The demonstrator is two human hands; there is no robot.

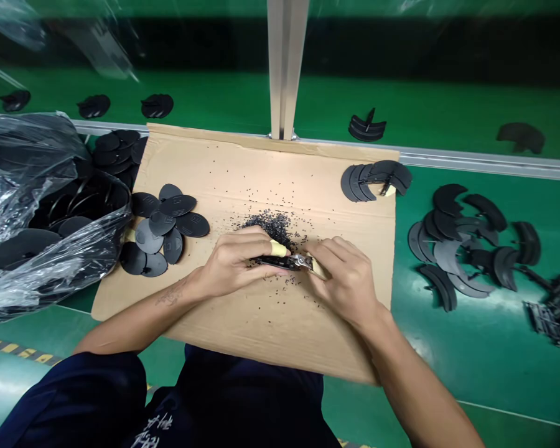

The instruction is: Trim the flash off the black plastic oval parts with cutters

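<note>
My left hand [236, 264] is closed on a dark, narrow black plastic part [275, 261], with yellow tape wrapped around one finger. In my right hand [348, 280] is a pair of nippers [303, 261], gripped by pale handles that my fingers mostly cover. The metal jaws meet the right end of the black part; whether they are closed cannot be made out. Just beyond both hands lies a heap of tiny black plastic bits [273, 221], scattered over the cardboard sheet [261, 336].
Black oval discs [170, 218] lie at the cardboard's left, beside a clear plastic bag [42, 274] of more discs. Curved black pieces [376, 180] sit at its far right corner, with others [448, 255] on the green surface near black frame scraps [555, 311]. A metal post [287, 68] rises behind.
</note>
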